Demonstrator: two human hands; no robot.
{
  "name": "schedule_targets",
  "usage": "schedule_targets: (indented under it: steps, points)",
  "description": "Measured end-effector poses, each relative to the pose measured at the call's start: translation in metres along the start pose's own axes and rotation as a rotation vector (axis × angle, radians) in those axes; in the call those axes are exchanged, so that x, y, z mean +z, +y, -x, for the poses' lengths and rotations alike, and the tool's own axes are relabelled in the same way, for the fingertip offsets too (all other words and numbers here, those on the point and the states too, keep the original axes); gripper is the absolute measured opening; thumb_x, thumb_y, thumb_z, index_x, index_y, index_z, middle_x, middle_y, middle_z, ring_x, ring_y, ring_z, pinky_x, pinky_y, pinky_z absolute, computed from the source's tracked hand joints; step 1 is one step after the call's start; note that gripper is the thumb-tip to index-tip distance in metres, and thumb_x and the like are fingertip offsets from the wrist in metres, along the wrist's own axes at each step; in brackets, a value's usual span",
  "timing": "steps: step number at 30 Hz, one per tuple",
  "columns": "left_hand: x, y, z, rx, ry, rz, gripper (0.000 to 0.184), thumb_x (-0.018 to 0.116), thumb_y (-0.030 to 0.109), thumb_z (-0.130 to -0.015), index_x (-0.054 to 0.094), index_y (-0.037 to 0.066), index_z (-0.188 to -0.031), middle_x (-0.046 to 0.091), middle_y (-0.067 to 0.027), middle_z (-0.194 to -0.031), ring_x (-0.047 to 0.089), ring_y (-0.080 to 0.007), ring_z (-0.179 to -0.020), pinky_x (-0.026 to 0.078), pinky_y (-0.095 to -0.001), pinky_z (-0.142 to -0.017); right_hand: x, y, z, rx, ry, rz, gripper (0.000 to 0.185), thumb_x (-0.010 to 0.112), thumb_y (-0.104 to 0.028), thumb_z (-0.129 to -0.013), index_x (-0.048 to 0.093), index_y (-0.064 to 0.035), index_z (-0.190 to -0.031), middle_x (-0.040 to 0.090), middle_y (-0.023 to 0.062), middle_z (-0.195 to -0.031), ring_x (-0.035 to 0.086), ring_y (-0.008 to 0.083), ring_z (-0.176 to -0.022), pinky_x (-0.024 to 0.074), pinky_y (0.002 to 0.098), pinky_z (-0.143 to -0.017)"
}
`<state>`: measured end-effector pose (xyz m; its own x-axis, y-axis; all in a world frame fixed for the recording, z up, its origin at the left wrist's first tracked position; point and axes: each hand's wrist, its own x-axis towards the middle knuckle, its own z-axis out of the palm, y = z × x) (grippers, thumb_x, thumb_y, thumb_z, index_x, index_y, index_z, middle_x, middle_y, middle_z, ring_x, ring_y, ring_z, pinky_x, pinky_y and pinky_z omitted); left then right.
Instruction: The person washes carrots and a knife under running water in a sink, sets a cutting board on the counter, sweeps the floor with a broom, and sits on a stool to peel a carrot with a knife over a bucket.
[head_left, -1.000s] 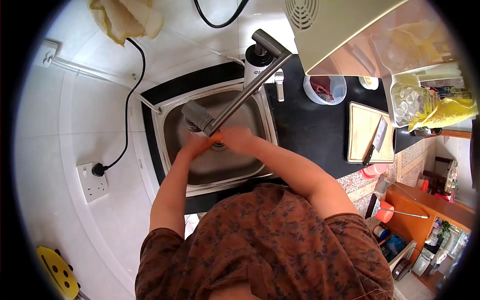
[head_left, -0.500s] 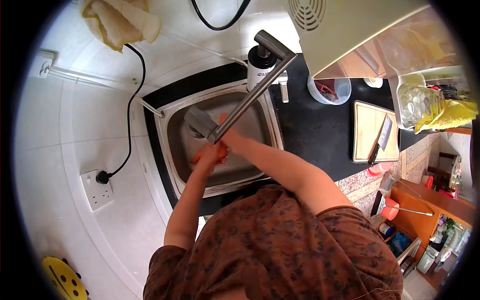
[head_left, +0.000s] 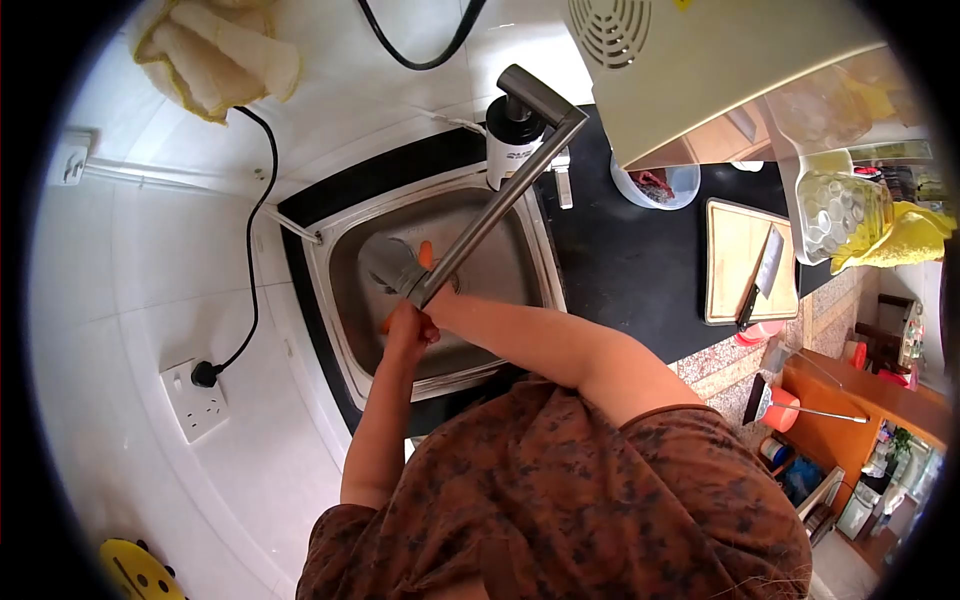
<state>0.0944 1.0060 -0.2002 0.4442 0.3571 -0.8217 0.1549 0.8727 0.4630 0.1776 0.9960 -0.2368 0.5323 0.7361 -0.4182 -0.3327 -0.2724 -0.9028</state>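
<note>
Both my hands are together inside the metal sink [head_left: 480, 345], under the end of the grey tap [head_left: 500, 205]. My left hand [head_left: 406, 328] is closed, fingers curled, with an orange carrot [head_left: 386, 325] showing at its outer side. Just beyond the tap's spout, the orange end of a carrot [head_left: 426, 254] sticks out past my right hand [head_left: 437, 302]. The spout covers most of the right hand's fingers, which appear closed around that carrot. Whether the two orange parts belong to one carrot cannot be made out.
A soap bottle [head_left: 508, 150] stands behind the sink. To the right, a clear bowl [head_left: 680, 190] holds something dark red, and a knife [head_left: 768, 265] lies on a cutting board [head_left: 727, 255]. An appliance [head_left: 690, 80] overhangs the counter [head_left: 625, 275]. A plug [head_left: 205, 374] is in the left wall socket.
My right hand has shifted left and nearer to me, with the carrot end beside it. Less of the orange between the hands shows now. The view has tilted slightly.
</note>
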Motion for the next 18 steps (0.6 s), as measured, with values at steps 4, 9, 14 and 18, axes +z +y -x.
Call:
schedule_targets:
  steps: [4, 9, 14, 18]
  points:
    - [0.033, 0.010, 0.037, -0.054, 0.023, 0.015, 0.036, 0.039, 0.044, -0.092, 0.042, 0.012, -0.075, 0.042, -0.0039, -0.057, 0.032, -0.0112, -0.041, 0.028, -0.0269, -0.043, -0.013, 0.096, -0.062, 0.056, -0.243, -0.112, 0.042, 0.065, -0.038, -0.078, 0.054, -0.0034, -0.099, 0.059, 0.0117, -0.085, 0.056, 0.0204, -0.076, 0.0470, 0.0356, -0.062]
    - [0.029, 0.008, 0.049, -0.105, -0.008, 0.193, 0.033, 0.037, 0.044, -0.094, 0.050, 0.014, -0.091, 0.051, -0.0028, -0.067, 0.035, -0.0097, -0.041, 0.028, -0.0216, -0.041, -0.032, -0.042, -0.012, 0.019, -0.280, 0.641, 0.030, 0.059, -0.029, -0.083, 0.053, -0.0025, -0.097, 0.057, 0.0118, -0.085, 0.054, 0.0200, -0.074, 0.0468, 0.0354, -0.061]
    - [0.002, 0.006, 0.018, -0.066, 0.062, 0.260, 0.029, 0.037, 0.036, -0.093, 0.047, 0.010, -0.089, 0.047, -0.0054, -0.060, 0.034, -0.0121, -0.042, 0.029, -0.0270, -0.044, 0.006, 0.002, 0.003, 0.291, -0.151, -0.022, 0.029, 0.055, -0.018, -0.083, 0.052, 0.0032, -0.102, 0.059, 0.0200, -0.094, 0.059, 0.0290, -0.084, 0.0490, 0.0385, -0.069]
    - [0.030, 0.008, 0.051, -0.009, 0.044, -0.024, 0.028, 0.040, 0.038, -0.094, 0.054, 0.013, -0.096, 0.052, 0.0000, -0.067, 0.046, -0.0146, -0.047, 0.035, -0.0264, -0.040, -0.018, 0.070, -0.057, 0.204, -0.310, 0.177, 0.030, 0.054, -0.013, -0.083, 0.051, 0.0048, -0.107, 0.059, 0.0231, -0.102, 0.061, 0.0311, -0.090, 0.0494, 0.0382, -0.072]
